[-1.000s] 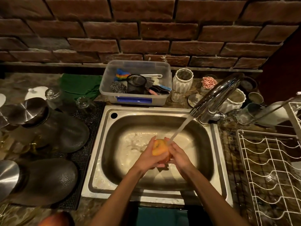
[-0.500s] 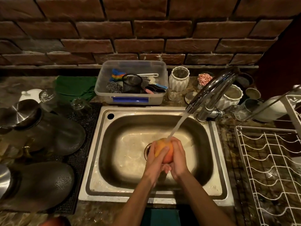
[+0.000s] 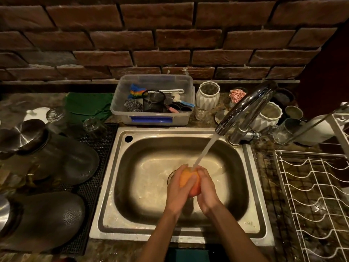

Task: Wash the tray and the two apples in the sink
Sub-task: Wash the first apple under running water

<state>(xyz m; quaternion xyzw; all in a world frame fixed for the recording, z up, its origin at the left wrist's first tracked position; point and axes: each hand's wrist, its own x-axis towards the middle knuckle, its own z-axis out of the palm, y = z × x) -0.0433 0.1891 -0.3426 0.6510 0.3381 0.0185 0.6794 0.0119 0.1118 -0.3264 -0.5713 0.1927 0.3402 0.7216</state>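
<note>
An orange-yellow apple (image 3: 186, 178) is held over the steel sink (image 3: 132, 186) between both hands. My left hand (image 3: 178, 191) wraps its left side and my right hand (image 3: 206, 191) presses on its right side. Water streams from the chrome faucet (image 3: 243, 108) onto the top of the apple. The second apple and the tray are not in view. The drain is partly hidden behind the hands.
A clear plastic tub (image 3: 153, 101) of scrubbers and brushes stands behind the sink. White ribbed cups (image 3: 207, 95) and metal cups stand by the faucet. A white wire drying rack (image 3: 313, 195) is at right. Dark upturned pots (image 3: 62, 159) lie on a black mat at left.
The hands have turned the apple under the stream, shifting it slightly toward the sink's middle. The view has tilted a little, so the second apple at the bottom left edge has dropped out of sight.
</note>
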